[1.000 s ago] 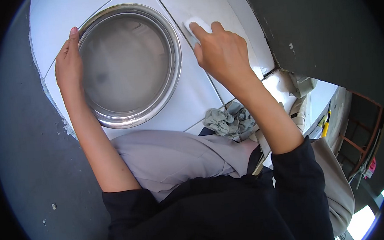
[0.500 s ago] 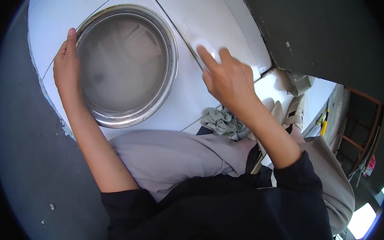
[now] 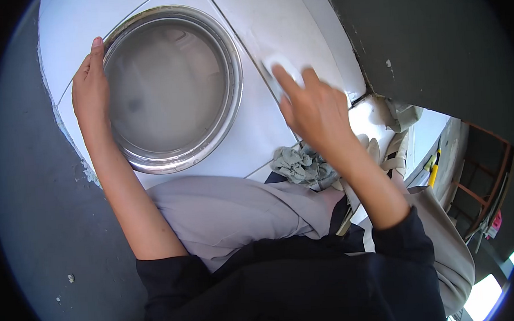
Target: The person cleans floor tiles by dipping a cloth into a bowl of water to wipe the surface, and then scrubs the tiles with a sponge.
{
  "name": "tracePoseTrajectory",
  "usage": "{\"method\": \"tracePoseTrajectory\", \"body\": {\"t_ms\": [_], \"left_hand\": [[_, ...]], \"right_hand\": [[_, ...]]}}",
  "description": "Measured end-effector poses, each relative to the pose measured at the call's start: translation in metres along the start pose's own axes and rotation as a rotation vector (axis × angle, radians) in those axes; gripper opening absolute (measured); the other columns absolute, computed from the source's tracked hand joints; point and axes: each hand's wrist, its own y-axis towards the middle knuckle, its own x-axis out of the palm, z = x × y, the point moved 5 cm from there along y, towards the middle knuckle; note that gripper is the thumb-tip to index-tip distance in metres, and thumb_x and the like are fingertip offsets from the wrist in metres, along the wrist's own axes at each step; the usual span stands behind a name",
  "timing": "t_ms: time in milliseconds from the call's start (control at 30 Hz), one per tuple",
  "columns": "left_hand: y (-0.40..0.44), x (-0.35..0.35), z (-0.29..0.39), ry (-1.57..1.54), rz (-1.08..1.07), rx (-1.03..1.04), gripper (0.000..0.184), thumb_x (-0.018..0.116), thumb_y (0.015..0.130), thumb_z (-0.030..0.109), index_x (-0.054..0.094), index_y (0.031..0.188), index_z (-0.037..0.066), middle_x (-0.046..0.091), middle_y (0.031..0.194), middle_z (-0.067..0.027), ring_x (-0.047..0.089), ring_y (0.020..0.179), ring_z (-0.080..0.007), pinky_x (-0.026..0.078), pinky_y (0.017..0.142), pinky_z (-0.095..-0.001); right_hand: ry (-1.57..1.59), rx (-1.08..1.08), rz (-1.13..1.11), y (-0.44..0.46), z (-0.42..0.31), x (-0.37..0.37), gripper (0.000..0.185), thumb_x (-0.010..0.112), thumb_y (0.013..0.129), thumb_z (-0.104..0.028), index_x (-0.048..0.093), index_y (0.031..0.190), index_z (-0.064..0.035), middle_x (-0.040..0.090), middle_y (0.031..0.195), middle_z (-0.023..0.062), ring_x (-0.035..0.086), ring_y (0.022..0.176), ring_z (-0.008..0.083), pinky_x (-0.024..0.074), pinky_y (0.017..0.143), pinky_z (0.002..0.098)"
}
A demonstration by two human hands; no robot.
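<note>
A round metal basin (image 3: 237, 86) with cloudy liquid in it stands on white tiles. My left hand (image 3: 91, 85) grips the left side of its rim, thumb along the edge. To the right of the basin, my right hand (image 3: 315, 102) is closed on a white block (image 3: 279, 61), pressed against the tiled surface; the hand is slightly blurred. A crumpled grey-green cloth (image 3: 299, 166) lies below the right hand, beside my knee.
A dark wall (image 3: 437, 46) rises at the upper right, and a dark grey surface (image 3: 32, 190) borders the tiles on the left. Sandals (image 3: 395, 153), a yellow-handled tool (image 3: 434, 174) and a rusty metal frame (image 3: 474, 193) are at the right.
My right hand and the white block have moved down and to the right across the tiles. My left hand stays on the basin rim.
</note>
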Motion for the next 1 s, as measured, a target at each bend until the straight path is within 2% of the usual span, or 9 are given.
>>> {"method": "tracePoseTrajectory", "body": {"t_ms": [33,133,233,333,533,733,833,900,1000], "left_hand": [[0.0,0.0,0.0,0.007,0.005,0.008,0.073,0.048,0.084,0.07,0.068,0.117,0.009,0.066,0.115,-0.0128,0.058,0.113,-0.0275,0.039,0.101,-0.0375],[0.002,0.002,-0.002,0.002,-0.009,0.009,0.071,0.048,0.084,0.07,0.068,0.117,0.01,0.066,0.117,-0.0126,0.058,0.113,-0.0269,0.039,0.101,-0.0372],[0.004,0.004,-0.003,0.013,-0.016,0.013,0.07,0.048,0.084,0.069,0.068,0.118,0.011,0.066,0.117,-0.0122,0.059,0.111,-0.0261,0.039,0.1,-0.0363],[0.002,0.002,-0.001,0.011,-0.013,0.008,0.07,0.049,0.084,0.069,0.068,0.118,0.011,0.066,0.117,-0.0122,0.059,0.111,-0.026,0.039,0.1,-0.0361],[0.0,0.001,0.0,-0.007,-0.002,0.012,0.07,0.049,0.085,0.068,0.067,0.119,0.01,0.066,0.116,-0.0128,0.058,0.114,-0.0269,0.038,0.101,-0.0364],[-0.001,0.002,0.004,0.02,0.018,-0.002,0.07,0.05,0.085,0.067,0.067,0.119,0.008,0.065,0.118,-0.0132,0.057,0.116,-0.0271,0.038,0.102,-0.0362],[-0.001,0.003,0.001,0.003,0.004,0.009,0.07,0.049,0.085,0.067,0.067,0.119,0.008,0.065,0.119,-0.0133,0.057,0.118,-0.0268,0.037,0.103,-0.036],[0.0,0.001,0.001,0.0,0.006,0.007,0.07,0.049,0.085,0.067,0.067,0.119,0.008,0.065,0.119,-0.0131,0.056,0.118,-0.0266,0.037,0.103,-0.0357],[-0.001,0.002,0.003,0.012,0.003,-0.004,0.069,0.049,0.086,0.067,0.067,0.119,0.008,0.065,0.119,-0.0125,0.056,0.119,-0.0267,0.037,0.103,-0.0353]], "right_hand": [[-0.001,0.011,-0.052,-0.013,-0.002,-0.001,0.03,0.064,0.071,-0.008,0.059,0.1,-0.0052,0.057,0.076,0.0161,0.062,0.055,0.0271,0.048,0.044,0.036],[0.01,0.028,-0.022,-0.009,-0.001,0.0,0.028,0.064,0.071,-0.006,0.059,0.099,-0.0051,0.057,0.077,0.0166,0.063,0.056,0.0274,0.0483,0.045,0.0356],[0.001,0.065,0.028,0.043,0.003,0.014,0.044,0.066,0.075,-0.012,0.06,0.119,-0.0165,0.056,0.079,0.0148,0.062,0.057,0.0277,0.0489,0.049,0.0393],[-0.032,0.035,0.054,0.059,0.002,0.017,0.047,0.066,0.075,-0.012,0.059,0.121,-0.017,0.056,0.078,0.0139,0.061,0.057,0.0266,0.0487,0.048,0.0382],[0.031,0.085,-0.121,-0.014,0.004,0.005,0.044,0.064,0.076,-0.013,0.06,0.119,-0.0161,0.056,0.079,0.0142,0.062,0.057,0.0276,0.0492,0.05,0.0398],[-0.031,0.113,0.011,0.076,0.006,0.02,0.044,0.064,0.075,-0.013,0.06,0.119,-0.0145,0.057,0.083,0.0146,0.062,0.057,0.0281,0.0497,0.05,0.0396],[0.022,0.056,0.067,0.045,0.008,0.013,0.045,0.065,0.075,-0.014,0.059,0.12,-0.0142,0.058,0.085,0.0152,0.062,0.058,0.0281,0.0497,0.051,0.0397],[0.016,0.11,-0.069,0.0,0.005,0.004,0.046,0.065,0.076,-0.014,0.058,0.121,-0.0147,0.058,0.086,0.0154,0.062,0.058,0.0278,0.0498,0.051,0.0394],[0.011,0.127,-0.136,-0.024,0.005,0.004,0.048,0.066,0.076,-0.015,0.056,0.123,-0.015,0.058,0.086,0.0152,0.062,0.059,0.0276,0.0503,0.052,0.0388]]}}
